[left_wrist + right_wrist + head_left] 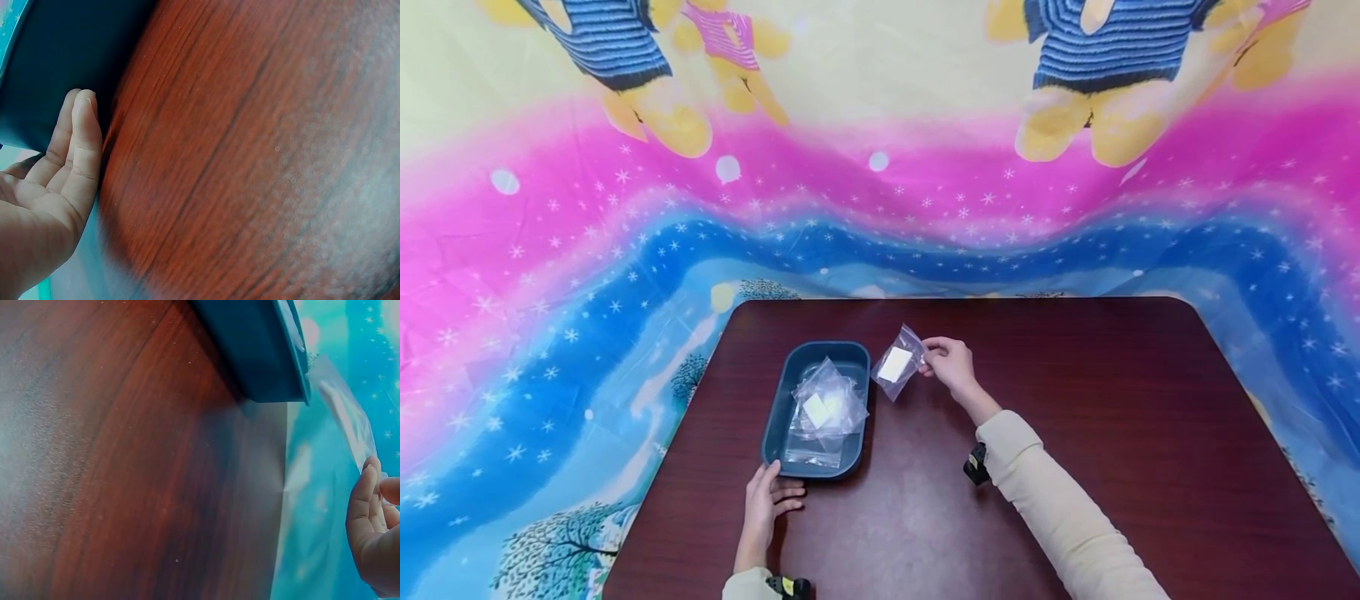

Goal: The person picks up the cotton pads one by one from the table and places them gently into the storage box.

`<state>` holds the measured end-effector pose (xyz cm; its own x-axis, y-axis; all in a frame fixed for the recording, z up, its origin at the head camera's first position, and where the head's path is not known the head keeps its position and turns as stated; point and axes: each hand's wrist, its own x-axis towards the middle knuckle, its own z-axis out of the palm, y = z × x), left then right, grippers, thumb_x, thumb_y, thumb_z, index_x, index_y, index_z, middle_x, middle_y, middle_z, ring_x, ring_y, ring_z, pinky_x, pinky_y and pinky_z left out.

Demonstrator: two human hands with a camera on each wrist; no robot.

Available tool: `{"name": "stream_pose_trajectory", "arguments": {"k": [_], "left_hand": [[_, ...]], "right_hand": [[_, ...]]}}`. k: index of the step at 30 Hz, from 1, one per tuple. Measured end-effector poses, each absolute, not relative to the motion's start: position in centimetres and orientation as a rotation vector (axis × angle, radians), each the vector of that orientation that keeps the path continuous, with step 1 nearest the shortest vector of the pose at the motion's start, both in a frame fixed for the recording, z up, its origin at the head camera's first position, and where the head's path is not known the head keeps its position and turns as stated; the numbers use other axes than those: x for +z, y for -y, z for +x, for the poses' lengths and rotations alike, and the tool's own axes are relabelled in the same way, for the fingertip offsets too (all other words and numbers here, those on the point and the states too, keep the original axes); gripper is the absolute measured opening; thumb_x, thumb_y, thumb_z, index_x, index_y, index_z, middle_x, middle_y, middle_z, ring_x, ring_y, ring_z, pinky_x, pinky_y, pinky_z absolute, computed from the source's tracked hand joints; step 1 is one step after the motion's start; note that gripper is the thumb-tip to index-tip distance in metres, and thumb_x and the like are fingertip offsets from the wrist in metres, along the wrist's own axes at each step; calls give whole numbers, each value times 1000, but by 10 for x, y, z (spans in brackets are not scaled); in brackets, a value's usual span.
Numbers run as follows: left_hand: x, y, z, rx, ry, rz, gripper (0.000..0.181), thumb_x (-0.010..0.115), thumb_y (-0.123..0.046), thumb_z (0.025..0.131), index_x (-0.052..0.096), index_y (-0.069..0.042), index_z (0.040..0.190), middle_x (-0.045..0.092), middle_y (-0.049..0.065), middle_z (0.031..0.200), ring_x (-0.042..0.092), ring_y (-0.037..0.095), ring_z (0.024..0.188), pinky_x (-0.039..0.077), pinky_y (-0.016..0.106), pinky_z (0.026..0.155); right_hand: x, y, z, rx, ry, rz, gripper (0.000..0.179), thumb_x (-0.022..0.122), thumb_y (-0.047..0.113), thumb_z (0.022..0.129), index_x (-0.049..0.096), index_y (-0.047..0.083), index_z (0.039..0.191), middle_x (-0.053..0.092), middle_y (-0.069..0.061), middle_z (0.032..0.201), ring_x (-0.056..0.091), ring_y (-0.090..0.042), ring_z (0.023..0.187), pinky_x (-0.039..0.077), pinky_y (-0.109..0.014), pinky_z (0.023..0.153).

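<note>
A dark teal tray [772, 392] on the table holds several clear zip-lock bags [842, 383] in a loose pile, with something white showing among them. My right hand [951, 364] pinches another clear zip-lock bag [911, 342] by its edge, just right of the tray. Inside that bag is a white rectangular piece [895, 364]; what it is cannot be told. At the tray's near left corner rests my left hand [762, 504]. In the left wrist view its fingers [86, 134] are fairly straight against the tray's outer wall [69, 50].
The dark red-brown wooden table [1075, 375] has rounded far corners. Behind it hangs a printed cloth [880, 192] in pink and blue. Black wrist cameras sit by both sleeves, the right one [976, 464] close above the table.
</note>
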<state>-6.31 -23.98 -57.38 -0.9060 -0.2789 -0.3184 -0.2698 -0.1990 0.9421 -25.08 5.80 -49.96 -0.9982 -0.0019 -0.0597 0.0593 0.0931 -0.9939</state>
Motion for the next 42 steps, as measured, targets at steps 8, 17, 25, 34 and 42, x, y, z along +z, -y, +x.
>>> {"name": "stream_pose_trajectory", "arguments": {"k": [8, 17, 25, 34, 42], "left_hand": [[-567, 238, -63, -2347, 1982, 713, 32, 37, -26, 99, 38, 3, 113, 64, 14, 73, 64, 22, 64, 54, 36, 55], [-568, 239, -63, -2362, 1981, 731, 33, 36, -24, 99, 37, 5, 116, 64, 17, 75, 64, 22, 64, 54, 37, 55], [-572, 240, -65, -2369, 1971, 747, 37, 36, -25, 99, 35, 5, 120, 64, 16, 74, 64, 22, 64, 54, 36, 54], [-562, 238, -62, -2375, 1956, 733, 32, 36, -23, 99, 37, 5, 114, 64, 18, 74, 64, 22, 64, 54, 37, 54], [-551, 233, -60, -2381, 1961, 714, 30, 36, -20, 99, 36, 7, 112, 63, 21, 74, 64, 24, 64, 54, 38, 54]], "right_hand": [[-485, -55, -249, -2109, -2258, -6, 27, 52, -10, 81, 61, -9, 106, 65, -20, 74, 62, -18, 56, 54, -43, 62], [-480, -39, -246, -2114, -2233, -3, 25, 52, -9, 80, 63, -6, 103, 64, -16, 71, 61, -16, 52, 53, -47, 64], [-476, -14, -240, -2122, -2179, -55, 25, 51, -11, 81, 63, -6, 102, 63, -15, 69, 63, -26, 56, 54, -40, 58], [-475, 13, -234, -2075, -2158, -124, 24, 52, -11, 80, 64, -5, 100, 64, -15, 69, 62, -18, 52, 54, -34, 55], [-480, 33, -227, -1984, -2160, -141, 24, 54, -8, 81, 64, -2, 102, 64, -14, 66, 63, -19, 55, 54, -40, 61]]}}
